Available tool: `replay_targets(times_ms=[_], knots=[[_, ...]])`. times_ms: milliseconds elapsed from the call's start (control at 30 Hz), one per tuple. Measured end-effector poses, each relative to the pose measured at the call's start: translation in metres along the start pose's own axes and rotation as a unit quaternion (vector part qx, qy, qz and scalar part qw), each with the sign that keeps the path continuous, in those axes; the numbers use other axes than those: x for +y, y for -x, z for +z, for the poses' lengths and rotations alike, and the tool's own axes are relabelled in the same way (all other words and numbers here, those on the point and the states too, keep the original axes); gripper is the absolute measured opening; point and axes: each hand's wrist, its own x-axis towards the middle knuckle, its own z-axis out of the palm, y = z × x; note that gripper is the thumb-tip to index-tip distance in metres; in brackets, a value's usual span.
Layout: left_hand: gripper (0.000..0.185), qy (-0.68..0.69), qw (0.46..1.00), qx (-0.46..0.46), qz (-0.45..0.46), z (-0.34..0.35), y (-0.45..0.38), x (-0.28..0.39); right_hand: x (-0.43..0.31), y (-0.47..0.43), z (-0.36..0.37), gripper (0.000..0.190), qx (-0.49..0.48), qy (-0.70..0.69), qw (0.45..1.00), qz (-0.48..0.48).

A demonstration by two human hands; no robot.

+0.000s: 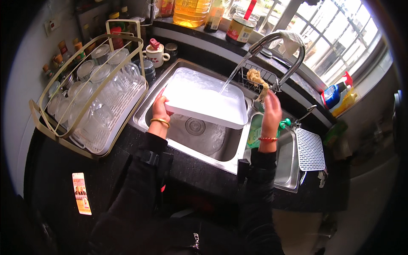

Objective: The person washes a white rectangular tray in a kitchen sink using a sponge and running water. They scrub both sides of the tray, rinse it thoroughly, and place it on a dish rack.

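My left hand [161, 110] grips the left end of a white rectangular plastic tray [204, 95], thumb on its rim. The tray is tilted over the large basin of a stainless steel sink [204, 137]. Water runs from the curved faucet [277, 41] into the tray. My right hand [271, 111] is raised just right of the tray, apart from it; it is slightly blurred and its fingertips are near a tan loofah-like scrubber [264, 91], part of which lies in a black wire rack [248, 78]. Whether the hand touches the scrubber is unclear.
A drying rack [111, 127] with upturned glasses stands left of the sink. A phone [82, 193] lies on the black counter. Bottles and a jar [240, 30] line the windowsill. A white perforated drain board [310, 149] lies at the small basin's right side, with spray bottles [333, 95] beyond.
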Motion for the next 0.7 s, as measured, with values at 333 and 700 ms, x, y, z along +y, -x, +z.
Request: replay_targets(times_ms=[333, 700], knots=[[0.066, -0.011, 0.998, -0.061, 0.018, 0.008, 0.012, 0.009, 0.096, 0.068, -0.017, 0.050, -0.229, -0.221, 0.831, 0.457], [0.061, -0.331, 0.923, -0.042, -0.189, -0.004, 0.008, -0.008, 0.123, 0.070, -0.009, 0.053, -0.108, -0.183, 0.925, 0.316]])
